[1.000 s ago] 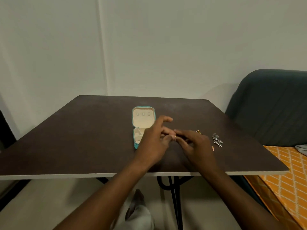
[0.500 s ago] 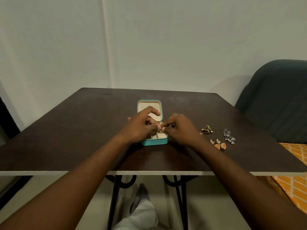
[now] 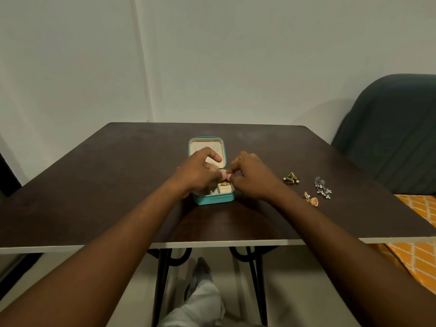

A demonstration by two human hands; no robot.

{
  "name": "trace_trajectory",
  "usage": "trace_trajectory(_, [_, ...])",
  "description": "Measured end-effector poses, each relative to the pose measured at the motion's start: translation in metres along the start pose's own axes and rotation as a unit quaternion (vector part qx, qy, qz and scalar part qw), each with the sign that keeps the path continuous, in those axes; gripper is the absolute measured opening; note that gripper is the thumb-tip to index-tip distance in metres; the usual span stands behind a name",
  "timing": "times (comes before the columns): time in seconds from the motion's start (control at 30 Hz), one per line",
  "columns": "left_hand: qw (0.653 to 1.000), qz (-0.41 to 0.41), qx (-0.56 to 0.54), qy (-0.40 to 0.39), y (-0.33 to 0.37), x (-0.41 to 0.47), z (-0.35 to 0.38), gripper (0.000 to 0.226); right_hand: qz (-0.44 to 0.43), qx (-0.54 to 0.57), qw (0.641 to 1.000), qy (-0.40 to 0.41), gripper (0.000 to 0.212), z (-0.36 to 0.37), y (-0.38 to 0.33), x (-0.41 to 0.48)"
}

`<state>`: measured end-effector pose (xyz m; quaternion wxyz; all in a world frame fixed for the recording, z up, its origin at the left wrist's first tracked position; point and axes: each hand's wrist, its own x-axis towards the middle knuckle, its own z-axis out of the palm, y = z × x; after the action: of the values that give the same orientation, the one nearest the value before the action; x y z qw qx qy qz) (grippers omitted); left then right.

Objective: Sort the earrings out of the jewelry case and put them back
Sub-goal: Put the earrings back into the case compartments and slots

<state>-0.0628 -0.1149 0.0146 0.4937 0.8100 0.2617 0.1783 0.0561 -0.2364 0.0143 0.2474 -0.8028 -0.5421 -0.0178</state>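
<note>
Both hands hang over the open jewelry case in the middle of the tabletop. The left hand comes in from the left and the right hand from the right. The fingers of each are curled, and thumb and forefinger tips are pressed together. The two pinches touch just above the case's near half. They seem to grip a small piece between them, but it is hidden behind the fingertips and I cannot be sure what it is.

The case is teal outside and cream inside. Its lid is laid back towards the wall, partly behind the left hand. In the front right compartment of the base lies a gold earring, directly beneath the joined fingertips and not touching them. The compartment to its left shows only cream lining where the left hand does not cover it.

On the tabletop to the right of the right hand lie a dark gold pair, a silver pair farther right, and an orange-gold pair nearest the front edge, all apart from the hand.

A second ago the hands were working low on the tabletop to the right of the case, close to those loose earrings. They have since shifted left and now sit over the case.
</note>
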Motion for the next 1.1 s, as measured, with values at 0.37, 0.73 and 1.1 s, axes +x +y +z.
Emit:
trace_trajectory(0.37, [0.998, -0.014, -0.019, 0.066, -0.008, 0.0, 0.005, 0.046, 0.033, 0.102, 0.994, 0.011, 0.012, 0.004, 0.001, -0.001])
trace_trajectory(0.73, [0.998, 0.01, -0.015, 0.066, -0.019, 0.0, 0.002, 0.025, 0.007, 0.088, 0.995, -0.053, 0.023, 0.012, 0.003, 0.001])
trace_trajectory(1.1, [0.998, 0.03, -0.001, 0.062, -0.023, -0.007, 0.004, 0.026, -0.009, 0.112, 0.984, -0.136, 0.021, 0.001, 0.013, 0.008])
